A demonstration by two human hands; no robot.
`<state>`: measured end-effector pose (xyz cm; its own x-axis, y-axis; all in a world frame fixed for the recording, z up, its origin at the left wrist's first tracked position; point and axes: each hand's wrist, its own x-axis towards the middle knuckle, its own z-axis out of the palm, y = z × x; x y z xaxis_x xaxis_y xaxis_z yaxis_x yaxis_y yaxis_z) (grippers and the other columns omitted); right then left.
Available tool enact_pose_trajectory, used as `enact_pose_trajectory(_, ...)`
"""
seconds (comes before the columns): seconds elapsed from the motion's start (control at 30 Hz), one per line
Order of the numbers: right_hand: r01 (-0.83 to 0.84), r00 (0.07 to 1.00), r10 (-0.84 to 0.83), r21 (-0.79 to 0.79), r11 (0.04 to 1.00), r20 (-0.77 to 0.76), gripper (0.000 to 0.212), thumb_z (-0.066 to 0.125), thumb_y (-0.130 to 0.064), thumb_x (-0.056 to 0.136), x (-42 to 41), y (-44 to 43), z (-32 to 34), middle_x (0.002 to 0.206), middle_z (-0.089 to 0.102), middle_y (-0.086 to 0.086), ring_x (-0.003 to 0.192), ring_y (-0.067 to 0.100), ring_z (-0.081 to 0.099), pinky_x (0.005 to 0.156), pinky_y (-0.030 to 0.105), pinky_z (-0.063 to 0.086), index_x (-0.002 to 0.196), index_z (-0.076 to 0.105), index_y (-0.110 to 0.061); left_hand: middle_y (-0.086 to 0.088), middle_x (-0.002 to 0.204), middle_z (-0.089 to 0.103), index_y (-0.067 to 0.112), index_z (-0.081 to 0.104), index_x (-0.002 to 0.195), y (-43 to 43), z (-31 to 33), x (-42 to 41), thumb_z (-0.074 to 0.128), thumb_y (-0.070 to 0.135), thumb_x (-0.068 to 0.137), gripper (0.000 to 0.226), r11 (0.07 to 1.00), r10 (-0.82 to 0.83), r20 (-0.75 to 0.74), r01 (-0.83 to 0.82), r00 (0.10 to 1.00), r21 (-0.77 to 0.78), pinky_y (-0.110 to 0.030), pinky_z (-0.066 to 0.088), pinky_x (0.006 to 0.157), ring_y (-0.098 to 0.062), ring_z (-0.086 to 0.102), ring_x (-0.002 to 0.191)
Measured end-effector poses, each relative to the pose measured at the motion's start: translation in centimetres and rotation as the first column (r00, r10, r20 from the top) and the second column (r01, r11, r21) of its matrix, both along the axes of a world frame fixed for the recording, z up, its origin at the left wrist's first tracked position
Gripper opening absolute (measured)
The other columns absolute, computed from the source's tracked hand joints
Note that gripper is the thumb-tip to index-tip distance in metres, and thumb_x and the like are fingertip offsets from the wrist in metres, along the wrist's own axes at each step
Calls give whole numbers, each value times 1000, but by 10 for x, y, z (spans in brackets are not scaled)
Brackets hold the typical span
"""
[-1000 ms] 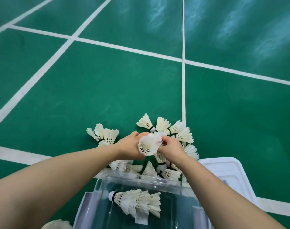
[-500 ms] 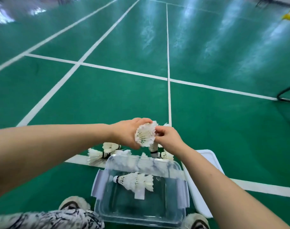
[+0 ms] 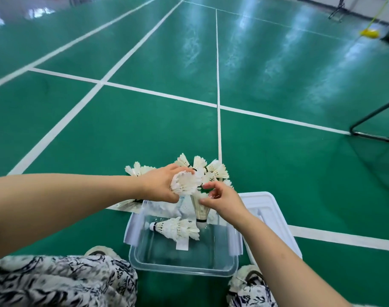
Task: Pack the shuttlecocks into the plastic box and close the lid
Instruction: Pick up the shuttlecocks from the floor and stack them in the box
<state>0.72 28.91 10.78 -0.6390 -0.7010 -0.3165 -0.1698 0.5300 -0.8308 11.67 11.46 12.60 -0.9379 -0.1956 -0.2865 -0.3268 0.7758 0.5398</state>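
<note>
My left hand (image 3: 160, 185) is closed around a nested stack of white feather shuttlecocks (image 3: 185, 181), held just beyond the far rim of the clear plastic box (image 3: 184, 270). A little right of it, my right hand (image 3: 224, 201) pinches the feather skirt of a single shuttlecock (image 3: 200, 210), which hangs cork down over the box's far edge. Inside the box a short nested row of shuttlecocks (image 3: 178, 228) lies on its side. Several loose shuttlecocks (image 3: 215, 169) are heaped on the green floor behind my hands. The white lid (image 3: 271, 209) lies flat to the right of the box.
My knees in patterned trousers (image 3: 62, 282) and two furry slippers (image 3: 246, 278) flank the box's near side. A black metal frame with netting (image 3: 375, 131) stands on the court at the right. A yellow object (image 3: 370, 33) lies far back right. White court lines cross the floor.
My right hand has come away from the stack in my left hand and dropped toward the box with one shuttlecock. The view has tilted up, so the pile shows again.
</note>
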Motion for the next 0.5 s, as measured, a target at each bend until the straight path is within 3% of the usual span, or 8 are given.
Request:
enact_pose_trajectory(0.1, 22, 993, -2, 171, 985, -114, 5, 67, -20, 84, -1, 19, -12, 72, 56, -9, 71, 11, 54, 63, 21, 41, 81, 64, -23, 5, 134, 39, 44, 31, 134, -5, -5, 6, 62, 27, 67, 76, 1000, 18, 21, -18, 1000, 10, -35, 52, 80, -24, 61, 92)
enact_pose_trajectory(0.17, 19, 978, 42, 288, 958, -205, 15, 62, -25, 87, 0, 29, -27, 78, 60, -8, 75, 12, 55, 60, 21, 40, 72, 62, -26, 5, 132, 40, 41, 32, 135, -9, -7, 12, 61, 26, 66, 76, 998, 55, 36, -56, 998, 36, -37, 52, 84, -22, 58, 98)
enact_pose_trajectory(0.33, 162, 899, 6, 344, 925, -438, 20, 57, -35, 89, 16, 39, -61, 113, 52, -4, 91, 15, 55, 69, 27, 40, 95, 71, -22, 7, 120, 43, 41, 34, 133, -10, -20, 24, 56, 30, 60, 77, 991, 93, 68, -99, 993, 90, -32, 49, 86, -18, 53, 104)
enact_pose_trajectory(0.5, 111, 813, 232, 534, 838, -534, 26, 45, -32, 93, 19, 43, -84, 105, 66, -1, 91, 22, 59, 63, 27, 41, 98, 68, -21, 3, 126, 43, 40, 31, 135, -13, -38, 29, 57, 36, 59, 80, 991, 74, 113, -86, 991, 102, -40, 42, 102, -19, 46, 118)
